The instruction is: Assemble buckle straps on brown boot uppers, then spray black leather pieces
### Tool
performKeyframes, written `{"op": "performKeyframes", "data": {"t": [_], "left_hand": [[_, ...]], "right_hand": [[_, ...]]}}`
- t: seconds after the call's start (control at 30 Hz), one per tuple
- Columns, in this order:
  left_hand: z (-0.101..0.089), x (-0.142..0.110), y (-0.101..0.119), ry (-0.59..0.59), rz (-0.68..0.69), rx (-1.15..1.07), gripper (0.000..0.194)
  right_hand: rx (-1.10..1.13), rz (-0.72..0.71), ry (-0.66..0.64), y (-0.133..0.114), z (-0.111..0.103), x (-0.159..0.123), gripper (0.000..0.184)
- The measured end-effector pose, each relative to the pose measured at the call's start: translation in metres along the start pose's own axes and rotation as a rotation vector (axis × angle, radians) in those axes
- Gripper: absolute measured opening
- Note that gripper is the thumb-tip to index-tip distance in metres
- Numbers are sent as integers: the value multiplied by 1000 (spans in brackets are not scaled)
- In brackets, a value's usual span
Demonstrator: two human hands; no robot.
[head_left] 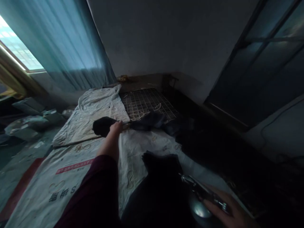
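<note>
Your left hand (116, 127), at the end of a purple sleeve (97, 190), was stretched forward and closed around a dark bundle (102, 126), which lay over the sheets with a rounded end to the left and more dark material trailing right. Your right hand (222, 202), blurred and low on the right, was curled around a shiny metal tool (193, 183); its exact kind couldn't be told. The tool's tip was beside a dark stack (161, 186) with a ragged upper edge, close in front of you. Pale loops (130, 179) lay scattered on the printed sheets (85, 148). Beyond the bundle was a wire grid (152, 101), with more loops on it. Bags (30, 125) sat on the left, below a window (20, 47) and blue curtain (73, 47).
</note>
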State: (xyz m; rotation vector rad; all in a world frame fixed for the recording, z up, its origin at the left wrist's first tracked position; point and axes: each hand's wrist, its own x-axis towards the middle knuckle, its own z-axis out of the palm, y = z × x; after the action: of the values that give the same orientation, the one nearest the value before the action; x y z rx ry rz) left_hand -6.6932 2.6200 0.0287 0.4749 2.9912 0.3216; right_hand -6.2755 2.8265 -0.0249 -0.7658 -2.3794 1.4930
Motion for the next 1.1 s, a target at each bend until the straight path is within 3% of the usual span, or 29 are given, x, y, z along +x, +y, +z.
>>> {"op": "performKeyframes", "data": {"t": [0.1,0.23,0.27,0.3,0.37,0.47,0.63,0.73,0.93,1.1], "left_hand": [[37,-42,25,-78,184,20,28],[93,-144,59,-308,618,-9,21],[106,-171,62,-370,888,9,32],[117,-195,64,-385,1023,58,45],[132,-231,61,-356,1081,92,51],[136,-256,52,-301,1065,89,45],[126,-270,45,-231,1047,83,35],[119,-280,46,-222,1012,91,34],[99,-299,43,-113,843,82,33],[82,-318,24,-14,666,105,32]], "right_hand": [[-13,-47,-130,-5,1,20,43],[-34,-77,-202,-19,3,42,43],[-42,-82,-234,-24,3,47,41],[-47,-86,-265,-29,3,50,40],[-55,-102,-319,-38,2,54,39],[-72,-83,-309,-42,-6,56,39],[-147,18,-224,-32,-28,56,33],[-192,-13,-184,-27,-37,53,28],[-167,-26,-194,-20,-51,31,28],[-172,-48,-293,-14,-66,0,28]]}}
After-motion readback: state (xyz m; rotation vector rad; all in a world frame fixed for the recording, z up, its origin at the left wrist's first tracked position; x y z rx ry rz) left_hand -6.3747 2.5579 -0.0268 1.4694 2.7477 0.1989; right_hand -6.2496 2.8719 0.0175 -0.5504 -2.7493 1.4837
